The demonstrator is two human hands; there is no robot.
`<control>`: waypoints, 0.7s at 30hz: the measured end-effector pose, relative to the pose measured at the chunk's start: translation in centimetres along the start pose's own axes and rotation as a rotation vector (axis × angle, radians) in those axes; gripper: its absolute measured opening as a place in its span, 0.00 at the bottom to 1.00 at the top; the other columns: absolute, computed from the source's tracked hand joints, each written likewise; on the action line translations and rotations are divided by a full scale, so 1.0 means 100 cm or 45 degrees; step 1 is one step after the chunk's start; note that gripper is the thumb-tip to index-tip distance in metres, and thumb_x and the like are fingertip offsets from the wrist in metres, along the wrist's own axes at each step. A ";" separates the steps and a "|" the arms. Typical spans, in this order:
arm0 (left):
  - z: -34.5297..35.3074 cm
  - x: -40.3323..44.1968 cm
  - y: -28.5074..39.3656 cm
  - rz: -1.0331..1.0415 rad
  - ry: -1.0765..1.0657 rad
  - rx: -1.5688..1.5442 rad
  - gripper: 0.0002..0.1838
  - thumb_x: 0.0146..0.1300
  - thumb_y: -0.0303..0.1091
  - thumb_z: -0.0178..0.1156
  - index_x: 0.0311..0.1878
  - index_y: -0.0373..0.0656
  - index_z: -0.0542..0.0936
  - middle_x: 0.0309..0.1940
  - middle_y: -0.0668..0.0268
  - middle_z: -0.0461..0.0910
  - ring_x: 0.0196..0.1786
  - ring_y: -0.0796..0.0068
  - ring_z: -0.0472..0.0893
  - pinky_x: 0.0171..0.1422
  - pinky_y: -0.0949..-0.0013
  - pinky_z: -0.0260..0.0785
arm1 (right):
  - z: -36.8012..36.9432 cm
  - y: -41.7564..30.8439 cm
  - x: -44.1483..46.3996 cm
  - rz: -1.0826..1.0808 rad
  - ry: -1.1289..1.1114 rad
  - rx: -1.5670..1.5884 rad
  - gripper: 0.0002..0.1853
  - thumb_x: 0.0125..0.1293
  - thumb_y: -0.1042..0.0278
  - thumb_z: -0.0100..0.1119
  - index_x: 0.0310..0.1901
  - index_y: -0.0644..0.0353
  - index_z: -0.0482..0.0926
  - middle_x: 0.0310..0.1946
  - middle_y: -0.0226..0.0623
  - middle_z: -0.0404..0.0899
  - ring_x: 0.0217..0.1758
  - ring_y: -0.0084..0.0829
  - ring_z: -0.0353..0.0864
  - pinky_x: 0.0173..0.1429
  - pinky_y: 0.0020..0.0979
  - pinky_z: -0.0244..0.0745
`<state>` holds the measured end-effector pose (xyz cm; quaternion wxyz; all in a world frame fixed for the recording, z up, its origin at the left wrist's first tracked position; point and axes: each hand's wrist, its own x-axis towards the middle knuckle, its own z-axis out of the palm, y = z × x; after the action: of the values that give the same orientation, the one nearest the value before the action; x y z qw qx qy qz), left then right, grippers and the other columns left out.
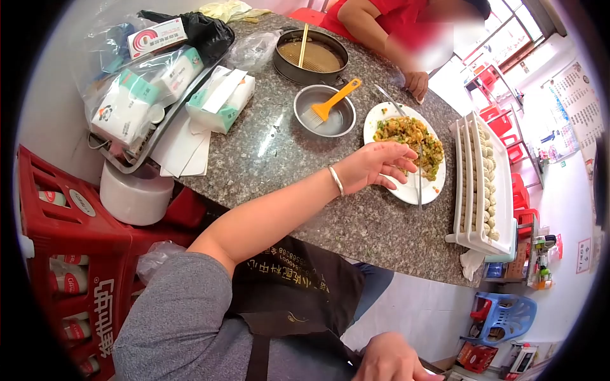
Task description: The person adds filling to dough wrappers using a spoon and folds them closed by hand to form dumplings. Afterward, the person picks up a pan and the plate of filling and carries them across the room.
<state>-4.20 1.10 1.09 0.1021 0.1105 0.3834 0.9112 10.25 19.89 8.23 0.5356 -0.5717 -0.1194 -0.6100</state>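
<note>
My left hand (378, 166), with a white bangle at the wrist, is over the near left edge of a white oval plate (416, 195). Its fingers are apart and slightly curled, and nothing shows in them. A heap of chopped, mixed filling (432, 152) lies on the plate. Beside my fingertips, a thin metal utensil (420, 184) rests across the plate's near rim; a second metal utensil (389, 100) leans at the far rim. Low in the view is my right hand (389, 359), knuckles up, its fingers mostly hidden by the frame edge.
Stacked white trays (467, 190) of dumplings stand right of the plate. Left of it are a metal bowl (305, 120) with an orange brush (327, 106), a round pan (340, 73) with chopsticks, and tissue packs (222, 101). Across the table, a co-worker's hand (416, 84) rests.
</note>
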 end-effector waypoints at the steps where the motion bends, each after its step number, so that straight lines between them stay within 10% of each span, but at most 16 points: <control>1: 0.001 0.000 0.001 0.000 0.000 0.000 0.24 0.70 0.47 0.49 0.59 0.37 0.70 0.47 0.61 0.78 0.42 0.77 0.79 0.42 0.74 0.75 | 0.001 -0.002 -0.001 -0.026 -0.014 0.064 0.27 0.61 0.41 0.61 0.43 0.62 0.79 0.38 0.47 0.74 0.38 0.52 0.73 0.41 0.51 0.68; 21: -0.012 0.001 0.002 0.054 0.029 0.073 0.26 0.68 0.45 0.51 0.64 0.38 0.68 0.51 0.57 0.76 0.45 0.70 0.78 0.48 0.69 0.75 | 0.010 -0.052 -0.008 0.015 -0.188 0.055 0.31 0.65 0.39 0.52 0.41 0.69 0.77 0.36 0.53 0.74 0.41 0.57 0.73 0.53 0.62 0.63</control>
<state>-4.63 0.20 0.46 0.0752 0.1113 0.4082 0.9030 6.48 23.15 10.32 0.5413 -0.6039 -0.1683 -0.5603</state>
